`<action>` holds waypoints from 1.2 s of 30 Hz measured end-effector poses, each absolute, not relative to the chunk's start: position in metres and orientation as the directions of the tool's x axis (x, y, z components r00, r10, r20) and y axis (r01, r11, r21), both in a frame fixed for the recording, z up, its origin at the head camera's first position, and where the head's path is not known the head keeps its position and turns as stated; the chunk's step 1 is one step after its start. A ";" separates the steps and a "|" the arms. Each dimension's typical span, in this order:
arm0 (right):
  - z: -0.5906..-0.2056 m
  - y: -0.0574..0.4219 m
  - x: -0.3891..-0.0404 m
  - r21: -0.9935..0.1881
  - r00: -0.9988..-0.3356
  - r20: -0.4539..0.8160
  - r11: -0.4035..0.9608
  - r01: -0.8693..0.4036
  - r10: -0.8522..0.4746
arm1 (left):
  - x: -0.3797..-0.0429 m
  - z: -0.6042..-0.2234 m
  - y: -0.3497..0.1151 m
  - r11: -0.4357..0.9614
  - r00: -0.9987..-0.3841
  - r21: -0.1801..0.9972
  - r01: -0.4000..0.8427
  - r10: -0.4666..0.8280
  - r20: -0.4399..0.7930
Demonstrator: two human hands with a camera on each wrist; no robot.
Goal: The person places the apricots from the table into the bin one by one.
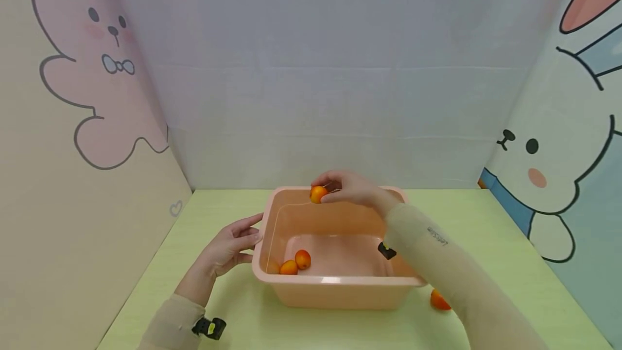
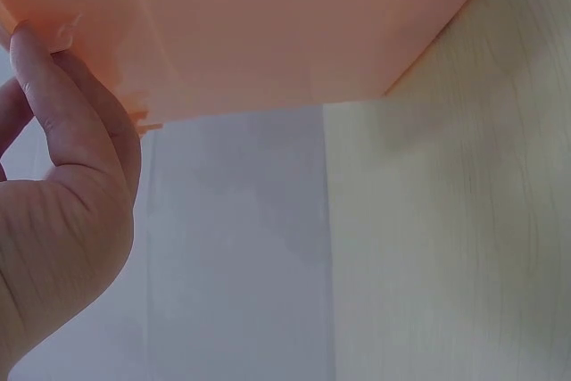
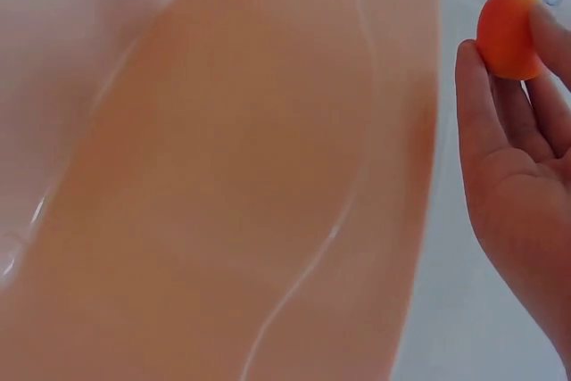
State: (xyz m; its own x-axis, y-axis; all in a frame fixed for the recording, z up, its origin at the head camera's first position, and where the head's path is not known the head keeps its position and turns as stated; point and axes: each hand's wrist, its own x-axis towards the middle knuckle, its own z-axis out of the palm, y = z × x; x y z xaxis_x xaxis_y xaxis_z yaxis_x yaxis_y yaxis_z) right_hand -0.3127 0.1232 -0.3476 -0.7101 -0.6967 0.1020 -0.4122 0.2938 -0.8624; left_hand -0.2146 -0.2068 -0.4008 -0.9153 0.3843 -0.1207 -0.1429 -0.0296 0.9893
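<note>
A pink plastic basin [image 1: 335, 296] stands on the light green tabletop. At its left side, my left hand [image 1: 230, 244] holds the rim, fingers and thumb against the edge; in the left wrist view the left hand's fingers [image 2: 62, 109] reach the basin's wall [image 2: 259, 33] just under the lip. My right hand [image 1: 352, 188] pinches a small orange-red fruit [image 1: 318, 194] between thumb and fingers, raised near the basin's far rim. The right wrist view shows that fruit [image 3: 510, 33] at the fingertips. Inside the basin, two similar fruits [image 1: 303, 259] lie together in the near left corner.
Another orange-red fruit [image 1: 439, 300] lies on the table right of the basin, partly covered by the right sleeve [image 1: 452, 263]. A pale curtain [image 1: 330, 80] hangs behind the table. Panels with cartoon animals flank it on the left and right.
</note>
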 end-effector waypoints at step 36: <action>-0.394 0.115 -0.312 -0.821 -0.604 -0.170 0.451 -0.351 -0.779 | -0.215 -0.401 -0.206 -0.036 -0.912 0.990 -0.138 0.394 -0.113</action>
